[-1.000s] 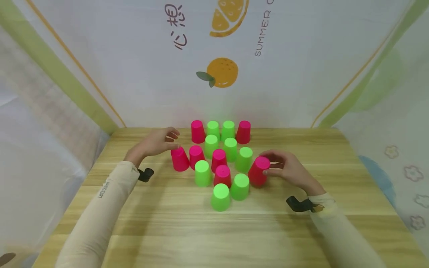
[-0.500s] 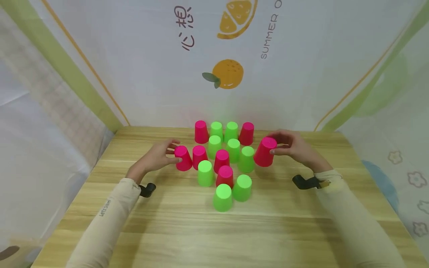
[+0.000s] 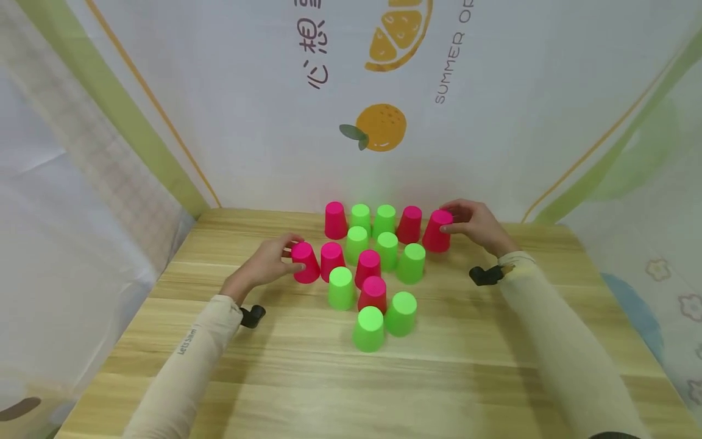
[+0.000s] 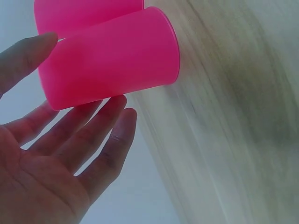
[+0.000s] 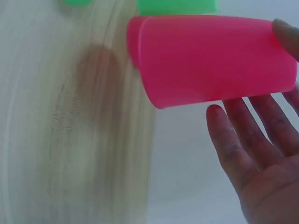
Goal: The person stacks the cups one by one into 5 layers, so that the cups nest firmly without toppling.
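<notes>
In the head view my left hand (image 3: 268, 261) grips an upside-down pink cup (image 3: 305, 262) at the left end of a row. Its thumb lies on one side and the fingers on the other, as the left wrist view shows with the cup's wall (image 4: 112, 56). At the back right, my right hand (image 3: 476, 227) holds another upside-down pink cup (image 3: 437, 231) between thumb and fingers. That cup's wide mouth end (image 5: 149, 60) points to the table in the right wrist view. Right beside it is a standing pink cup (image 3: 409, 225).
Several upside-down green and pink cups stand between the hands, among them a front green cup (image 3: 369, 329) and a back-left pink cup (image 3: 336, 220). A white cloth with fruit prints (image 3: 274, 152) hangs behind the wooden table (image 3: 329, 390).
My right hand has carried its pink cup from the right side of the group to the back row's right end. My left hand has come down and taken hold of the leftmost pink cup.
</notes>
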Tool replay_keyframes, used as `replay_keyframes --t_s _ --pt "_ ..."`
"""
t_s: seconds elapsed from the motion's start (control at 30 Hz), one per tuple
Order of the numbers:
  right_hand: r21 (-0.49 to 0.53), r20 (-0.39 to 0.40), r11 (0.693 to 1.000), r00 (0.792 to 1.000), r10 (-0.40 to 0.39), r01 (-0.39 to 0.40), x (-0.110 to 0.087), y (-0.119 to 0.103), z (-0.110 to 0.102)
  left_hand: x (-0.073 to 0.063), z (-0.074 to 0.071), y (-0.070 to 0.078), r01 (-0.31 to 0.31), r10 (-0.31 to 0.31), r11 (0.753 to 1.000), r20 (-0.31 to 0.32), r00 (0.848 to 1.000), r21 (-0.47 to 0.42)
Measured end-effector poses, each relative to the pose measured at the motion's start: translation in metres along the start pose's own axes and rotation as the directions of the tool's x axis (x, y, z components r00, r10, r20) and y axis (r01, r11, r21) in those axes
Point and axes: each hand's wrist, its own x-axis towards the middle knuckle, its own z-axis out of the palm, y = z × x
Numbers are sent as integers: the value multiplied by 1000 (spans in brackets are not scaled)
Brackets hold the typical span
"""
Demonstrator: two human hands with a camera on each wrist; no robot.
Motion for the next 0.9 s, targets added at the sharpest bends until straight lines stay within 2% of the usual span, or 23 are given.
replay_keyframes --t_s 0.23,0.4,0.9 --pt "27 -36 994 993 110 -109 21 21 4 -1 3 -3 -4 4 1000 -21 1000 -26" --pt "42 -52 988 987 153 -151 32 28 6 -1 1 -6 -12 10 999 -40 999 -40" --pt "74 -49 978 978 200 -197 40 33 13 -1 1 -8 -25 23 999 -49 999 -30"
